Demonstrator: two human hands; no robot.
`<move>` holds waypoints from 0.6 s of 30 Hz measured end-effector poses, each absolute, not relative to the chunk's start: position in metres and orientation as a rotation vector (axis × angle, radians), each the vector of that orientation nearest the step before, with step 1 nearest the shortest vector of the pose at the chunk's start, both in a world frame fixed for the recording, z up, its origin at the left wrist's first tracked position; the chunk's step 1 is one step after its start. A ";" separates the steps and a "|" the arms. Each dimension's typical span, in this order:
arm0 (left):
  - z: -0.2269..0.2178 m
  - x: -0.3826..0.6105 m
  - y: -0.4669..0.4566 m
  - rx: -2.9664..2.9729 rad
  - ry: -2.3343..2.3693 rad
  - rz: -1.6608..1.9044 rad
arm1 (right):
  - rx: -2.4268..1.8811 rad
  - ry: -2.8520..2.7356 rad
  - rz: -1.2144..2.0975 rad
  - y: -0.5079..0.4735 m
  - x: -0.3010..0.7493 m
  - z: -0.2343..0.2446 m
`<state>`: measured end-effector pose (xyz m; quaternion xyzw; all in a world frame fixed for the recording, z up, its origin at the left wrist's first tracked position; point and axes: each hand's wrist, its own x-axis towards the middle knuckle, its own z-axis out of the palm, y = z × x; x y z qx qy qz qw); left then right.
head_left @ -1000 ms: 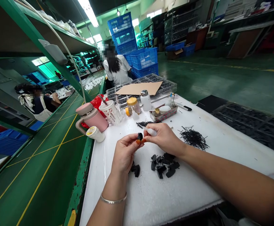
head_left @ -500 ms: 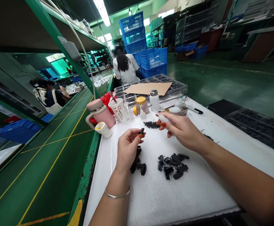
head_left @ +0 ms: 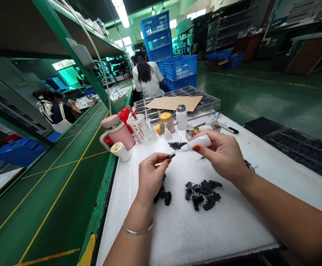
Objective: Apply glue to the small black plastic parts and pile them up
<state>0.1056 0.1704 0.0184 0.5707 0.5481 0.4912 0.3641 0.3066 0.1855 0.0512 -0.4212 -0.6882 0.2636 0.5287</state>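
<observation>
My left hand (head_left: pixel 151 176) pinches a small black plastic part (head_left: pixel 171 156) between thumb and fingertips. My right hand (head_left: pixel 222 154) grips a white squeeze bottle (head_left: pixel 197 143), whose thin nozzle reaches to that part, with contact hard to confirm. Below my hands, loose black moulded pieces (head_left: pixel 201 194) lie on the white table (head_left: pixel 222 229), and a smaller group (head_left: pixel 161 195) sits by my left wrist. A small heap of black pins (head_left: pixel 177 145) lies beyond the nozzle. A tangle of thin black pins (head_left: pixel 249 165) is partly hidden behind my right wrist.
Along the far table edge stand a pink mug (head_left: pixel 117 132), a plastic cup (head_left: pixel 139 127), a yellow-lidded jar (head_left: pixel 166 122) and a white pump bottle (head_left: pixel 181 117). Behind them is a tray of black parts (head_left: pixel 208 99). Co-workers (head_left: pixel 147 75) sit nearby, beside stacked blue crates (head_left: pixel 174 68).
My right hand has moved left and raised the white bottle, bringing its nozzle to the black part. My left hand has turned that part, and the view has shifted slightly since the earliest frame.
</observation>
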 end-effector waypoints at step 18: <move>0.021 0.106 0.169 1.468 1.418 1.269 | -1.092 -1.747 0.481 0.186 0.307 0.051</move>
